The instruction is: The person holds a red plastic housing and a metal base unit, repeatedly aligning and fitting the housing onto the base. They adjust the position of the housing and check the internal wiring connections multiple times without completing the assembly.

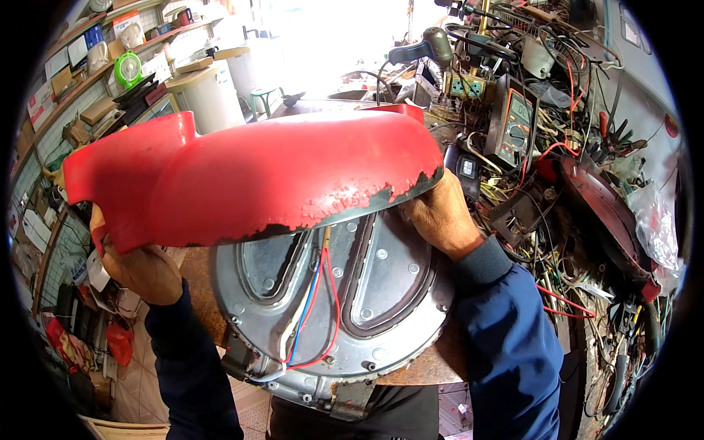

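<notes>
I see one big red shell (249,176), a curved plastic cover with paint flaked off along its lower rim, held up at chest height and tilted, filling the middle of my view. Under it sits one round metal base plate (367,293), grey, with two long oval pressed recesses and a ring of small rivets; it rests on the brown surface (425,370) just in front of me. Three thin wires run down the middle of the plate: one red wire (334,293), one blue wire (308,304) and one white wire (290,330), bundled toward its lower left edge.

My left hand (143,268) grips the shell's left end from below, fingers curled up on its edge. My right hand (440,213) holds the right rim, fingers wrapped under it and hidden by the shell, so both hands are clamped on the red shell.

To the right, one multimeter (513,125) stands among a thick tangle of cables and tools, crowding the plate's right side. One dark red dish-shaped part (601,213) lies further right. At upper left are one white cylindrical bin (209,95) and one small green fan (128,70) on a shelf. The raised shell blocks the upper part of the plate.
</notes>
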`<state>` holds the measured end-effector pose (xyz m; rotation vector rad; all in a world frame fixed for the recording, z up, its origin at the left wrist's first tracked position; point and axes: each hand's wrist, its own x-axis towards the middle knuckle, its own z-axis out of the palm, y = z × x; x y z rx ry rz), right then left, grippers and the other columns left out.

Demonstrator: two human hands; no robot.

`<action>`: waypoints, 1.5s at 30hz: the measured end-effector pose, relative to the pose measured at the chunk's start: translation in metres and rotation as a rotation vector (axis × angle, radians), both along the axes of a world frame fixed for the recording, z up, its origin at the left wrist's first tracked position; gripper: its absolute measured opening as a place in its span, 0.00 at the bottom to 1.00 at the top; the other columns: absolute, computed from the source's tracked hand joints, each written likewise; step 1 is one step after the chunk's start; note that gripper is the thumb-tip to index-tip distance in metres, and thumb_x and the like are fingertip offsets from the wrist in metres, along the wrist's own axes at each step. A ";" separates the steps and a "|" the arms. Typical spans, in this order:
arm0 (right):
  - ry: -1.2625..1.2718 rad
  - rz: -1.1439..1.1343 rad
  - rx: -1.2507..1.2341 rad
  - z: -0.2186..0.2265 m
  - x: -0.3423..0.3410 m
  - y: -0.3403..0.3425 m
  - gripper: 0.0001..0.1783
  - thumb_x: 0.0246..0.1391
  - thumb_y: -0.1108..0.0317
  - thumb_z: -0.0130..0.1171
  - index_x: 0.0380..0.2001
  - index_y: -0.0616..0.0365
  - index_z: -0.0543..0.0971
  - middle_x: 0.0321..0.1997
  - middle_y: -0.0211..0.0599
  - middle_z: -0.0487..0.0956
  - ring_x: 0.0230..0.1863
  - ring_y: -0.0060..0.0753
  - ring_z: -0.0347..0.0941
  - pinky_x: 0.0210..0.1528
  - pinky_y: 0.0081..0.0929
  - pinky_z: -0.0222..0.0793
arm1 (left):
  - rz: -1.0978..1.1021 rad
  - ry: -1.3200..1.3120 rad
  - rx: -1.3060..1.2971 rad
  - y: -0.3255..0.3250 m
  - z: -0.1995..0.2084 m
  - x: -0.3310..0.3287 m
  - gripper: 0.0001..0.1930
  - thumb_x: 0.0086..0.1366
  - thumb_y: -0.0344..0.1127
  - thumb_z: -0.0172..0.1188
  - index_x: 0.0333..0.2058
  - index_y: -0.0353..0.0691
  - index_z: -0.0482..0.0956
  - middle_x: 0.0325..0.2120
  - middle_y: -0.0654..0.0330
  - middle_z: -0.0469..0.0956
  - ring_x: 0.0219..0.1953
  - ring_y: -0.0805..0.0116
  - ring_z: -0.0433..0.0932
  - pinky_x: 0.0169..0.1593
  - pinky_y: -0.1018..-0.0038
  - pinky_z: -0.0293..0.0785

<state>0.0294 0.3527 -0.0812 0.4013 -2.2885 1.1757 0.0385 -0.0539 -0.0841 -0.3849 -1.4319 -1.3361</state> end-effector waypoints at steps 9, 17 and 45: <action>0.118 -0.006 0.138 0.007 0.007 -0.001 0.17 0.46 0.78 0.62 0.42 0.57 0.80 0.43 0.51 0.79 0.49 0.58 0.75 0.50 0.45 0.71 | -0.081 0.065 0.161 0.022 0.010 -0.004 0.25 0.70 0.44 0.56 0.57 0.30 0.70 0.43 0.57 0.78 0.37 0.73 0.79 0.38 0.77 0.77; 0.376 -0.073 0.461 0.012 0.006 -0.025 0.16 0.42 0.77 0.61 0.39 0.60 0.79 0.39 0.47 0.79 0.45 0.56 0.75 0.50 0.48 0.70 | -0.061 0.124 0.169 0.045 0.019 -0.003 0.28 0.68 0.47 0.57 0.57 0.28 0.70 0.50 0.51 0.75 0.48 0.66 0.78 0.50 0.71 0.78; 0.170 -0.041 0.212 0.025 0.034 -0.008 0.14 0.47 0.80 0.60 0.39 0.62 0.80 0.39 0.53 0.80 0.43 0.59 0.78 0.42 0.46 0.73 | -0.021 0.053 0.086 0.044 0.016 0.002 0.36 0.64 0.63 0.59 0.51 0.31 0.71 0.54 0.56 0.69 0.52 0.66 0.72 0.54 0.70 0.72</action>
